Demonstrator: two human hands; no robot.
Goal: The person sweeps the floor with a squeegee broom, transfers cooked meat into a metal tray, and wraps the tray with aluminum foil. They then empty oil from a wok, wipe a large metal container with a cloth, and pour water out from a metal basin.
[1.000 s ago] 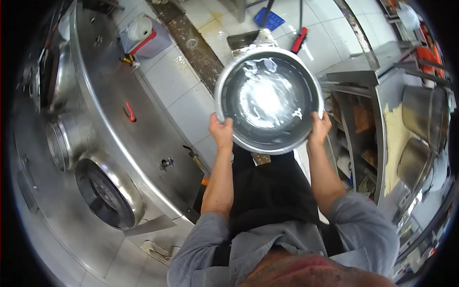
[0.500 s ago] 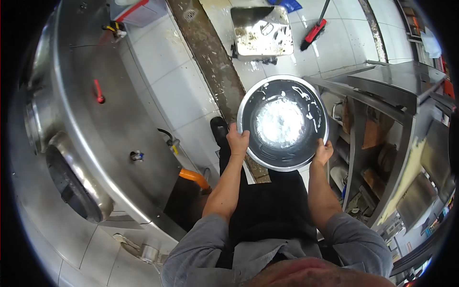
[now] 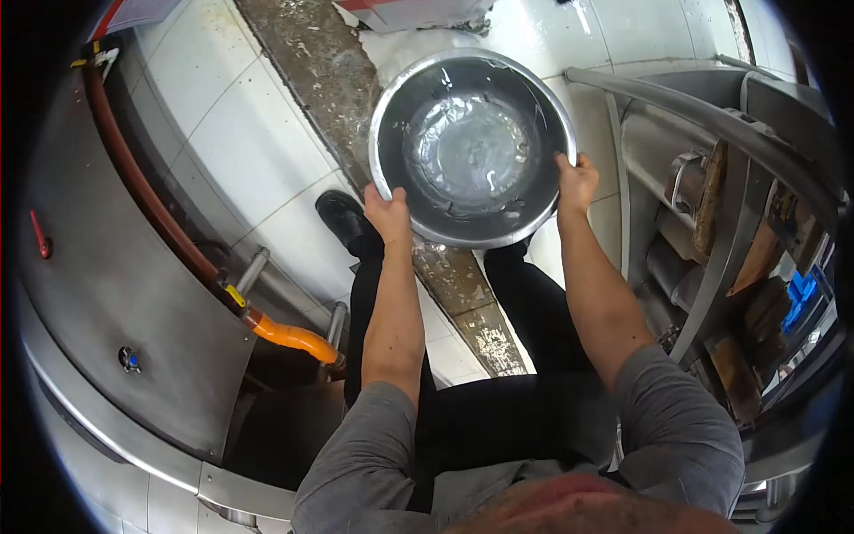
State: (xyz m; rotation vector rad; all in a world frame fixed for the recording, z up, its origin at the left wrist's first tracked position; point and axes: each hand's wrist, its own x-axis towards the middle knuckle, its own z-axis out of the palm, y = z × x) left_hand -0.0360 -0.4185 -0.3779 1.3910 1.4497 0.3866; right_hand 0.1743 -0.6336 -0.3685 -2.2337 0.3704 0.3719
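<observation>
A wide round metal basin (image 3: 480,230) is held out in front of my body over the floor. Clear liquid (image 3: 471,151), apparently water, lies in it. My left hand (image 3: 388,214) is closed on the near left part of the rim, with the thumb over the edge. On the right side, my right hand (image 3: 576,182) grips the rim in the same way. Fingers under the basin are mostly hidden.
A steel unit (image 3: 116,258) with a red lever and an orange hose (image 3: 289,335) stands at my left. To the right, a metal rack (image 3: 694,107) holds boards and pans. Beyond the basin sits a red-and-white container (image 3: 418,12). A dark floor strip (image 3: 311,80) runs between white tiles.
I have moved forward with the basin, still held in both hands. The rack looks closer, and a red-and-white container now shows at the top. The floor brush and square tray have left view.
</observation>
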